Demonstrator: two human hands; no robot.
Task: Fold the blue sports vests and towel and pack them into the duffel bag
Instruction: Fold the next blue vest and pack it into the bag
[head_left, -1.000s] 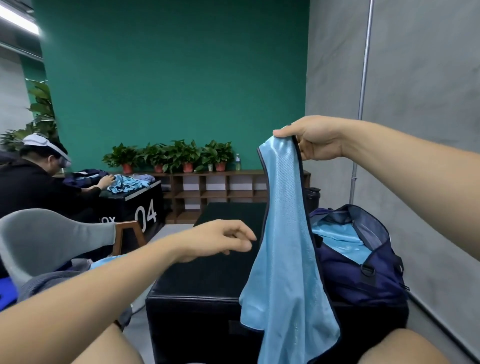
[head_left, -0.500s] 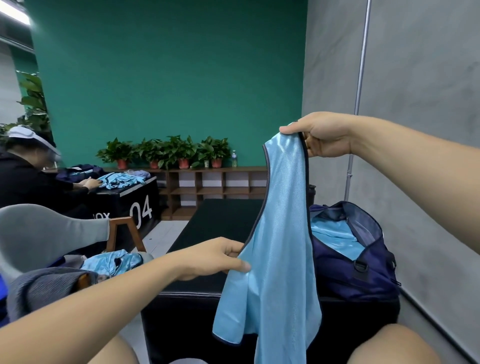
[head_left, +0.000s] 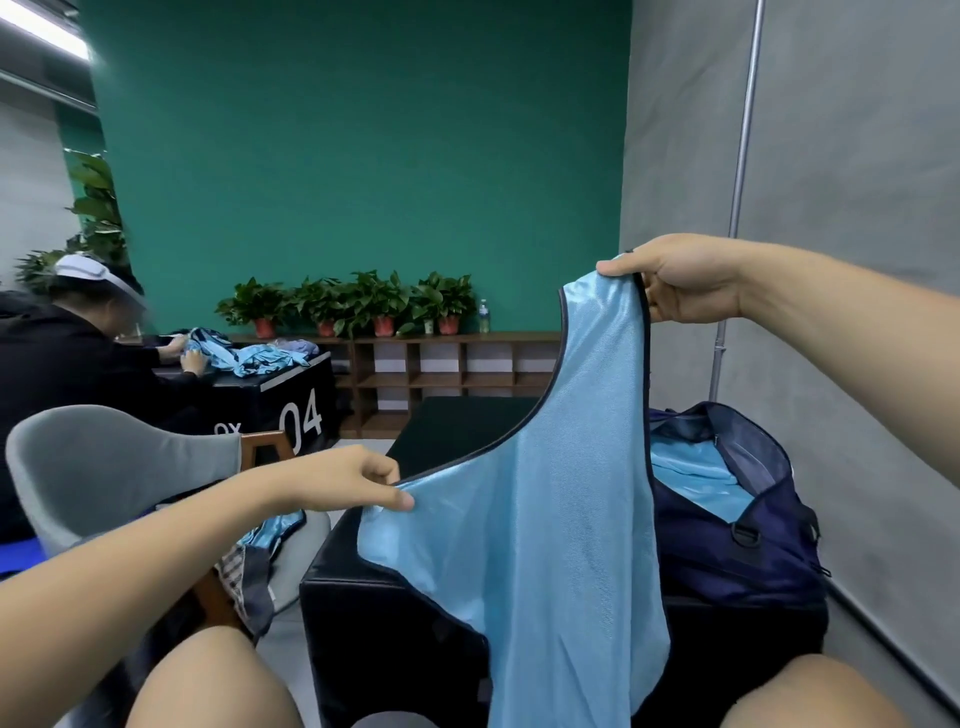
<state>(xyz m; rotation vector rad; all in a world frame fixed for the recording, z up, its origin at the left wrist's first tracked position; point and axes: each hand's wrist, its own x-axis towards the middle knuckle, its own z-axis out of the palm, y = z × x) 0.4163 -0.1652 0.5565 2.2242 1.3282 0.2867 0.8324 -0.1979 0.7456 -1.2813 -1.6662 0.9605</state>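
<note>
A light blue sports vest (head_left: 550, 519) with dark trim hangs in the air over the black padded table (head_left: 457, 421). My right hand (head_left: 680, 280) pinches its upper strap high up. My left hand (head_left: 358, 480) pinches the vest's left edge lower down and holds it out to the left. The navy duffel bag (head_left: 748, 540) stands open on the table's right side, behind the vest, with light blue fabric (head_left: 691, 478) inside. More blue fabric (head_left: 270, 535) lies on the chair at my left.
A grey chair (head_left: 104, 467) stands at my left with clothes on its seat. Beyond it a person in black handles blue cloth on a black box marked 04 (head_left: 296, 410). A wooden shelf with potted plants (head_left: 363, 306) lines the green wall. A grey wall closes the right.
My left hand reached in, took hold of the vest's left edge and pulled it out to the left, spreading the fabric. My right hand kept its hold on the strap.
</note>
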